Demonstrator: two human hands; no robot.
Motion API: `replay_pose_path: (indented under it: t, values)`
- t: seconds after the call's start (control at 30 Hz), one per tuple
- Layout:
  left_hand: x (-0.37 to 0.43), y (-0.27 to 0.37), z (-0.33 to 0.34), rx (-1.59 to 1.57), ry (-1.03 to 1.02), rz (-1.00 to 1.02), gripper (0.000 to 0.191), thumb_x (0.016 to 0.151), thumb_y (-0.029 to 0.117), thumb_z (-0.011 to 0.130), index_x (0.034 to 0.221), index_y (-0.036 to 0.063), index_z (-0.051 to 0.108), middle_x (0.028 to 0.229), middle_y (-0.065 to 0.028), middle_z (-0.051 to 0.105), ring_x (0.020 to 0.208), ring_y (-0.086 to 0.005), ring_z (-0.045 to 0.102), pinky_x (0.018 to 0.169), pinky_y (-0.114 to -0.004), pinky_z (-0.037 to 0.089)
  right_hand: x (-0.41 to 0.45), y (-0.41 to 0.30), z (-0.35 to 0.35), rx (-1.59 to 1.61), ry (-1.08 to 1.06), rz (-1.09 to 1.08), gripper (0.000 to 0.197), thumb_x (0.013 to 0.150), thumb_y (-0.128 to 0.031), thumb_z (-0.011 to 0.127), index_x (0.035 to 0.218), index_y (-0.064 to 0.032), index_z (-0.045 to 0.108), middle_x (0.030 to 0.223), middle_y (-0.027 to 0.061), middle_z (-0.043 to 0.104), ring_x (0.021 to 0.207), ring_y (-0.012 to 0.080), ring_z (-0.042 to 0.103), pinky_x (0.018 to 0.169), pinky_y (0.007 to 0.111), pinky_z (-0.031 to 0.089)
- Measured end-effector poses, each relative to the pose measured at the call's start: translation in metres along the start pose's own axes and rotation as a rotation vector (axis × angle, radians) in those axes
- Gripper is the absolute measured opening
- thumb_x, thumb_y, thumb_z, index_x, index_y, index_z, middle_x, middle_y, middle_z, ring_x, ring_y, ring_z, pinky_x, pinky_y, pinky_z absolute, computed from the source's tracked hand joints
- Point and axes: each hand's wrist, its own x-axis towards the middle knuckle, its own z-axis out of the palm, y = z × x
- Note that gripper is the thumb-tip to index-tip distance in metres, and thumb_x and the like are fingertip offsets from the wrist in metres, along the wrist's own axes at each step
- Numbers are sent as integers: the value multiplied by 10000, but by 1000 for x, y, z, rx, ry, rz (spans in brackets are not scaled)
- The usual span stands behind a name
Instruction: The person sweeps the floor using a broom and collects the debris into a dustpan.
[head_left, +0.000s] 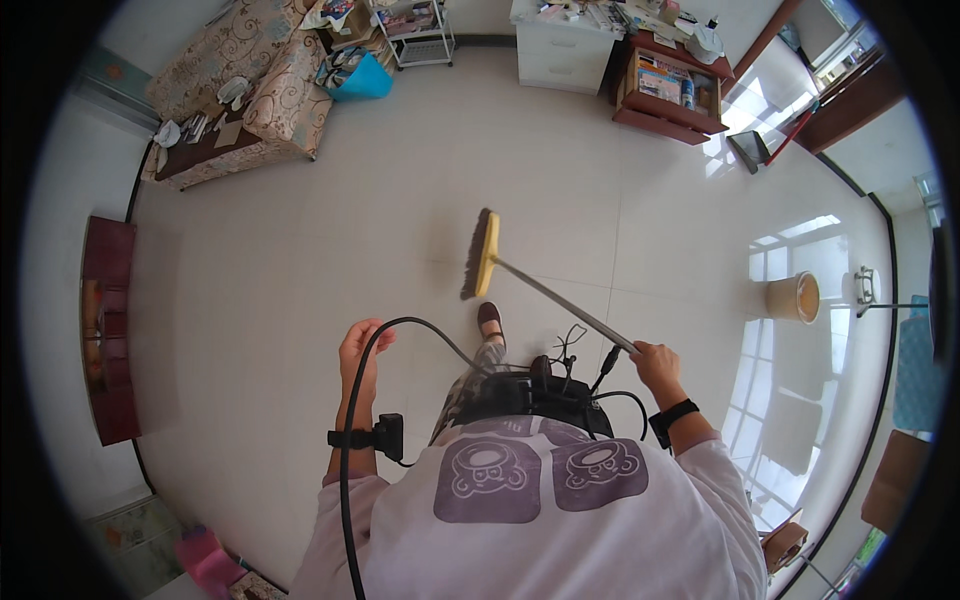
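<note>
My right hand (657, 367) grips the grey handle (566, 304) of a push broom, close to my waist. The handle slants away to the broom's yellow head (487, 255), whose dark bristles rest on the pale tiled floor ahead of my dark shoe (490, 321). Out to the left, my left hand (361, 346) hangs in the air with loosely bent fingers and nothing seen in it. A black cable (365, 367) crosses the view in front of that hand, hiding part of it, and runs down to the black pack (517, 394) at my waist.
A patterned sofa (292, 105) and a blue basket (364, 79) stand at upper left. A reddish-brown cabinet (667, 124) has its drawer pulled out, near a dustpan (748, 152). On the right is a bucket (787, 298); a dark red shelf (112, 255) lines the left wall.
</note>
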Motion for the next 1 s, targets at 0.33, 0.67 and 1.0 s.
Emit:
replay_pose_path:
  t: [0.33, 0.67, 1.0]
  values:
    - [20, -3, -54, 29, 5, -24, 207, 924, 172, 454, 1019, 8, 536, 873, -79, 608, 799, -148, 588, 759, -278, 479, 94, -152, 38, -190, -141, -268, 141, 761, -217, 590, 790, -102, 665, 770, 99, 648, 770, 261, 640, 633, 372, 509]
    - [87, 8, -18, 34, -99, -122, 167, 888, 79, 451, 1003, -2, 541, 863, -92, 614, 789, -164, 600, 775, -285, 481, 37, 33, 7, -144, -54, 377, 146, 759, -213, 584, 784, -90, 658, 793, 122, 645, 783, 290, 630, 651, 399, 501]
    - [112, 43, 30, 118, -191, 18, 196, 920, 171, 466, 941, 4, 565, 837, -72, 615, 759, -136, 587, 724, -259, 475, -80, 184, -12, -189, 176, 737, 159, 765, -219, 571, 795, -80, 644, 814, 151, 639, 797, 327, 616, 669, 435, 488]
